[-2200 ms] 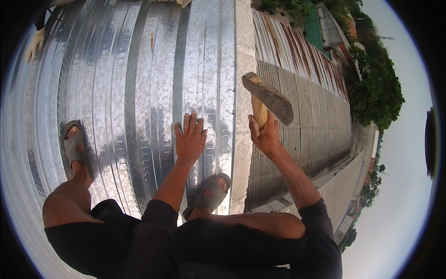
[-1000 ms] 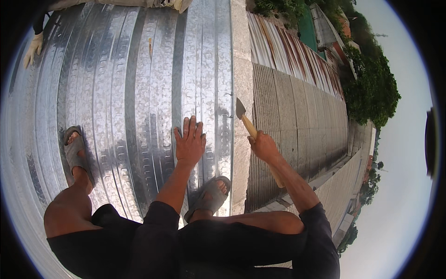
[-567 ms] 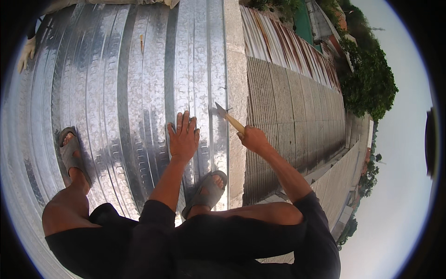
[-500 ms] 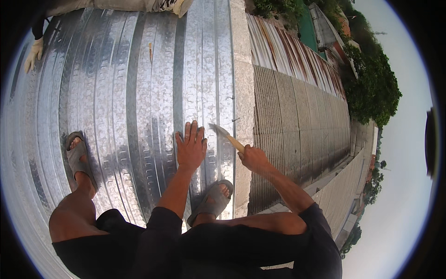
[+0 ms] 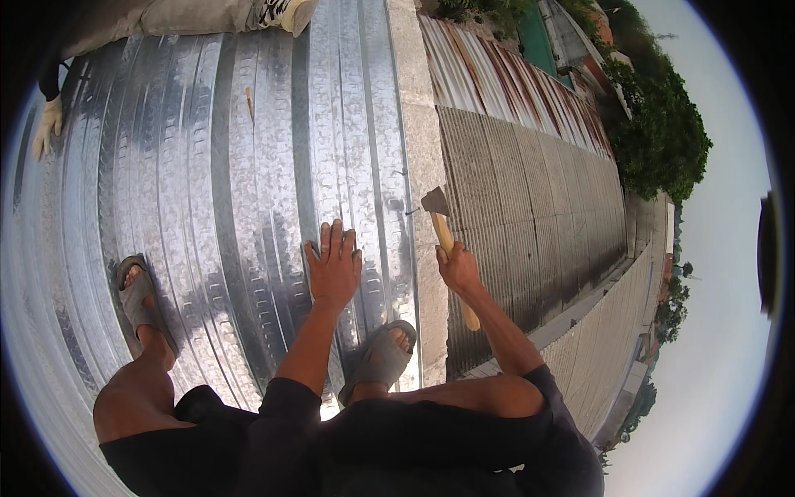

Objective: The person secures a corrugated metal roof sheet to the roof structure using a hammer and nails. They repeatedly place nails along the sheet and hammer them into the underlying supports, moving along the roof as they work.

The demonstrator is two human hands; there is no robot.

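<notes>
My left hand (image 5: pixel 334 269) lies flat on a shiny ribbed metal sheet (image 5: pixel 269 182), fingers spread and pointing away from me. In my right hand (image 5: pixel 459 270) is a hatchet (image 5: pixel 445 232) with a pale wooden handle, gripped partway along its length. Its flat dark head points away from me, raised above the concrete ledge (image 5: pixel 423 149) that runs along the sheet's right edge. The handle's butt end sticks out below my fist. A short dark metal rod (image 5: pixel 414 212) pokes out near the sheet's edge, just left of the hatchet head.
My sandalled feet (image 5: pixel 378 360) stand on the sheeting. Beyond the ledge, a lower corrugated roof (image 5: pixel 530 199) and rusty panels (image 5: pixel 513 74) drop away. At the far left are another person's gloved hand (image 5: pixel 48 128) and outstretched leg (image 5: pixel 190 16). A thin brown strip (image 5: pixel 248 102) lies on the metal.
My right hand has lifted the hatchet off the sheet and swung its head rightward over the ledge. My left hand stays flat on the metal. The view has shifted slightly.
</notes>
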